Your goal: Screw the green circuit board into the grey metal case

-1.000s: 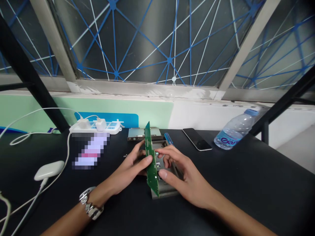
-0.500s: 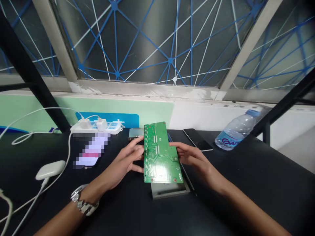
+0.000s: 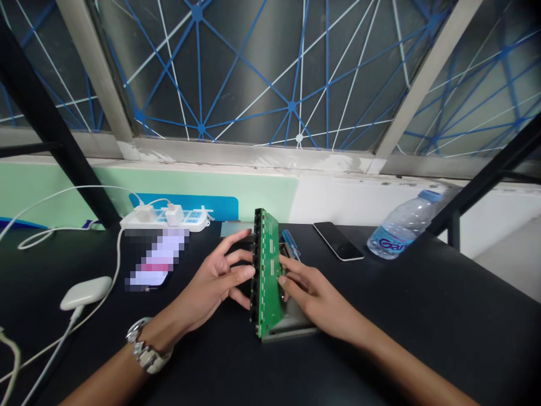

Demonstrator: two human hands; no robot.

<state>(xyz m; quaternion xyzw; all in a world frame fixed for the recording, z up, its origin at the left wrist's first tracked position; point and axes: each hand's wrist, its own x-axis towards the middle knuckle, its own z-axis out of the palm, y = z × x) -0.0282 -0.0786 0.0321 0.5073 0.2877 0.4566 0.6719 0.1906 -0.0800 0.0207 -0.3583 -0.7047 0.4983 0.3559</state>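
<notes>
A green circuit board (image 3: 270, 270) stands tilted on its side between my hands, a row of black ports along its left edge. My left hand (image 3: 226, 270), with a watch (image 3: 147, 347) on the wrist, grips that port edge, thumb in front and fingers behind. At the board's right side, my right hand (image 3: 306, 287) pinches its edge between thumb and fingers. Under the board lies a grey metal case (image 3: 296, 324), partly hidden by the board and my right hand. A blue-handled tool (image 3: 291, 243) shows just behind the board.
To the right are a dark phone (image 3: 338, 241) and a leaning water bottle (image 3: 403, 225). At left lie a lit phone (image 3: 158, 259), a white power strip (image 3: 164, 217), a white charging case (image 3: 87, 293) and cables. A flat grey piece (image 3: 230, 228) rests near the wall.
The board has turned from facing me to nearly edge-on, bringing its black ports into view. My right hand has moved left and down along with it. More of the blue-handled tool shows.
</notes>
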